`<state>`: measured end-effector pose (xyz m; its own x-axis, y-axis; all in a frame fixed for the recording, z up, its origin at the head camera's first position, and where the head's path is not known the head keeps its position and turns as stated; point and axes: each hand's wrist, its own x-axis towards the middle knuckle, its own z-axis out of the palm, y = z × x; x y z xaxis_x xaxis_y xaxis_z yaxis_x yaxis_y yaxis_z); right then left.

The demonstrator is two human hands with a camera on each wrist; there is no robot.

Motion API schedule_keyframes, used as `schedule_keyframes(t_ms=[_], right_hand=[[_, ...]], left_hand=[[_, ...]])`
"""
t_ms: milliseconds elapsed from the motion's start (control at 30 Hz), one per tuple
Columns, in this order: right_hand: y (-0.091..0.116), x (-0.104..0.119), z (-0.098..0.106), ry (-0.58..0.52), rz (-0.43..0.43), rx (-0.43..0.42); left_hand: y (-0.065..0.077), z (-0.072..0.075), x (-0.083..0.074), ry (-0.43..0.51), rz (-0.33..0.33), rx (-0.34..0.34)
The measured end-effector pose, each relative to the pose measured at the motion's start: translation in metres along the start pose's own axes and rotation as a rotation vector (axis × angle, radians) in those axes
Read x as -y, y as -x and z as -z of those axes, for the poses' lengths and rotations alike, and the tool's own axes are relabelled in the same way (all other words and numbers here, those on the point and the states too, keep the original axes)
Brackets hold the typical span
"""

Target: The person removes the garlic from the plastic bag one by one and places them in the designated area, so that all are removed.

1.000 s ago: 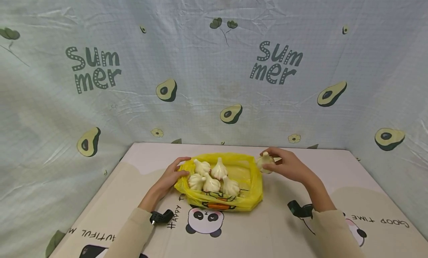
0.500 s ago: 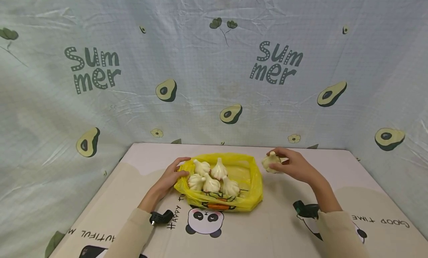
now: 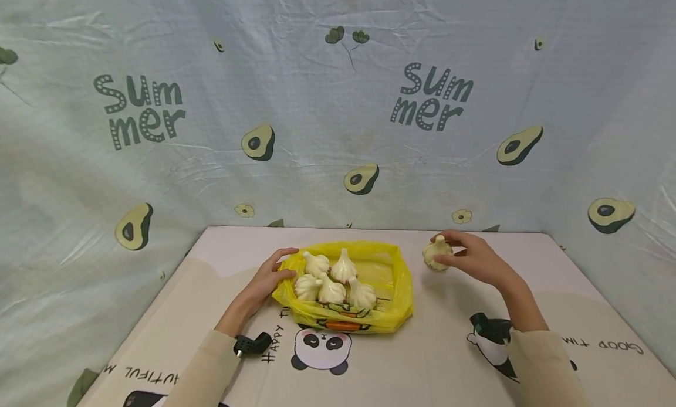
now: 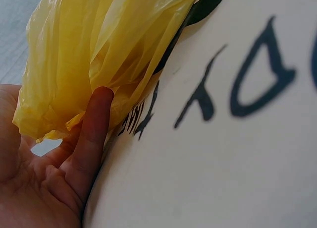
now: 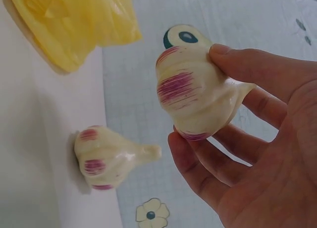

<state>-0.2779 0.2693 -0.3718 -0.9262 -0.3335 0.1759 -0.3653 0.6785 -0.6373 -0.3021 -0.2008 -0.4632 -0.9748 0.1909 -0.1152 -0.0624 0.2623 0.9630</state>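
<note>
A yellow plastic bag (image 3: 397,313) lies with its mouth spread wide in the middle of the table, several garlic bulbs (image 3: 344,267) grouped in its left half. At its left edge, my left hand (image 3: 265,279) holds the plastic, which bunches beside the fingers in the left wrist view. Right of the bag and above the table, my right hand (image 3: 477,259) pinches a garlic bulb (image 5: 190,91) between thumb and fingertips, its purple-streaked base facing left. Beyond it in the right wrist view, another garlic bulb (image 5: 106,158) rests on the table; the right hand hides it in the head view.
A pale printed cloth covers the table (image 3: 401,372), with a panda print (image 3: 321,351) in front of the bag. Hanging cloth (image 3: 317,102) with avocado prints closes off the back and both sides. A dark object (image 3: 141,399) shows at the lower left edge.
My right hand has moved right, away from the bag, carrying its garlic bulb. The left hand stays at the bag's left edge, and the view has shifted slightly.
</note>
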Motion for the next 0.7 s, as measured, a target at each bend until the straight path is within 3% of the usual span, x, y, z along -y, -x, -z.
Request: schedule_keyframes(t_ms=[700], right_hand=[[0.008, -0.017, 0.017, -0.028, -0.065, -0.030]], left_hand=[[-0.001, 0.000, 0.001, -0.016, -0.007, -0.006]])
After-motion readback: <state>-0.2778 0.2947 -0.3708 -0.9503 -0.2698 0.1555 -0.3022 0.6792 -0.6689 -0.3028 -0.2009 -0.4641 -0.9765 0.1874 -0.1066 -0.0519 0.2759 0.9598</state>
